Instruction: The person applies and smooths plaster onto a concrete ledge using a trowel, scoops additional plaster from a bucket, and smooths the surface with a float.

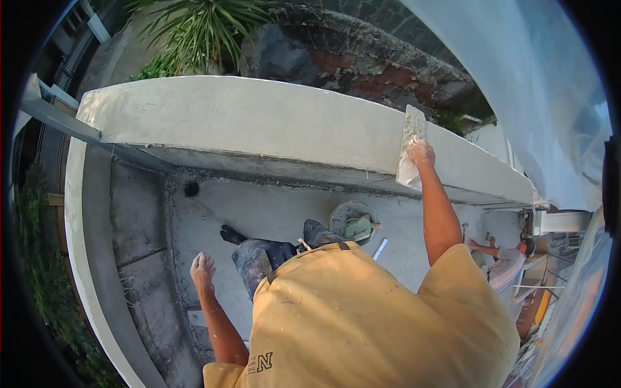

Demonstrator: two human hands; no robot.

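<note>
The right hand (420, 153) has its fingers clamped on a plaster-smeared plastering trowel (413, 121), which lies crosswise on the top of the parapet wall (259, 119), right of its middle, reaching from the outer edge to the inner edge — an angle that seems chosen so the blade covers the full width. The arm is stretched out, presumably to keep the body clear of the wall. The left hand (203, 270), pale with residue, hangs out over the floor's left side, holding nothing that shows, perhaps for balance; whether its fingers are apart or together I cannot tell. A mortar bucket (334, 223) stands near the floor's edge by the wall's inner face — likely set there for easy reach — with a pale green object (358, 227) inside. A white strip (380, 249) lies just beside it. Near the floor's right end is another person (506, 268).
</note>
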